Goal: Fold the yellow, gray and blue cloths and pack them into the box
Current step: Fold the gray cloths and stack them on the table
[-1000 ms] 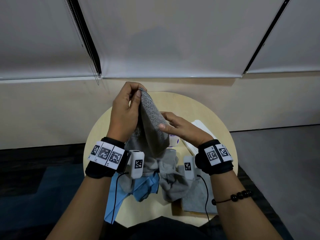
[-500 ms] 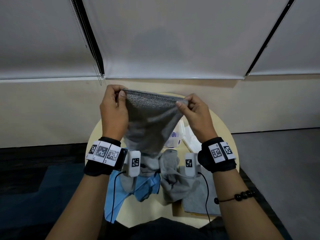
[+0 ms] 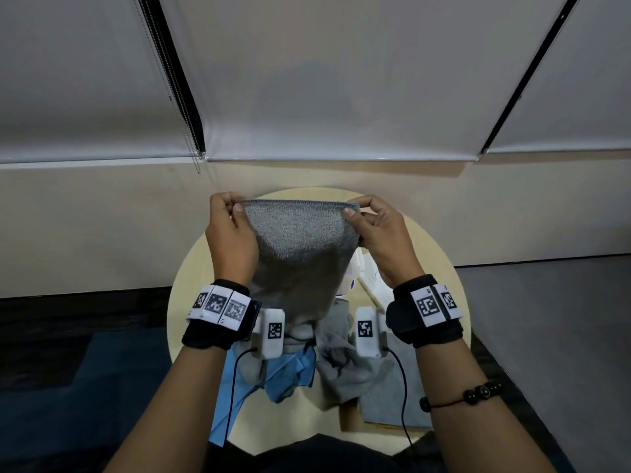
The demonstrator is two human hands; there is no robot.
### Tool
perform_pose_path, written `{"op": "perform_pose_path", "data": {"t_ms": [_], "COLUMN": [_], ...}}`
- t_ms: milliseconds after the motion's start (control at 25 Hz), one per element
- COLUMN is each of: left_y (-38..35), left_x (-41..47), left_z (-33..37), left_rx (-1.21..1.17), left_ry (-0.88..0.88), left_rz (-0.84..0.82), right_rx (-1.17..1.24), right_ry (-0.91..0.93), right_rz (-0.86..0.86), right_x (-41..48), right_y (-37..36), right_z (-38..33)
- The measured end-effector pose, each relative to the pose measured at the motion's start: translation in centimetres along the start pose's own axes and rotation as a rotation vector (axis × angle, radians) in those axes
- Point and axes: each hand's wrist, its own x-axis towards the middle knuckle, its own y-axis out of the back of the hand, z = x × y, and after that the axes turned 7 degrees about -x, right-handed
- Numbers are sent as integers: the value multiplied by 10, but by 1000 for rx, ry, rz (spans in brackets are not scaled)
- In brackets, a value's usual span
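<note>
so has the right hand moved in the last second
Yes: the right hand went rightward and toward the far rim of the table, spreading the gray cloth.

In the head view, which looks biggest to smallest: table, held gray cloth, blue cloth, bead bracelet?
Largest first:
table
held gray cloth
blue cloth (partly hidden, so unsure)
bracelet

No word or number can be read with certainty; only black-and-white square code markers are seen on the left wristband (image 3: 218, 303), the right wristband (image 3: 433, 302), the left white module (image 3: 274, 331) and the right white module (image 3: 365, 331).
</note>
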Motion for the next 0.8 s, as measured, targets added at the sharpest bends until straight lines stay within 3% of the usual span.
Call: {"op": "perform_pose_path", "data": {"t_ms": [120, 200, 320, 480, 640, 800], "left_y": [-1, 0, -1, -5, -7, -11], "left_x": [-6, -11, -16, -14, -14, -17], "left_z": [-13, -17, -7, 7, 4, 5], "left_rx": [130, 233, 80, -15, 19, 81], "left_ry": [106, 87, -36, -10, -1, -75], "left_rz": [-84, -170, -390, -646, -733, -715], "right_rx": [-14, -35, -105, -287, -346, -357], "right_ry": [-45, -77, -118, -82, -59, -53], "right_rz": [-60, -98, -120, -153, -178, -196], "right_x": [-5, -8, -12, -15, -16, -17], "right_y": [-10, -17, -21, -24, -25, -25], "right_z": [5, 10, 15, 19, 26, 28]}}
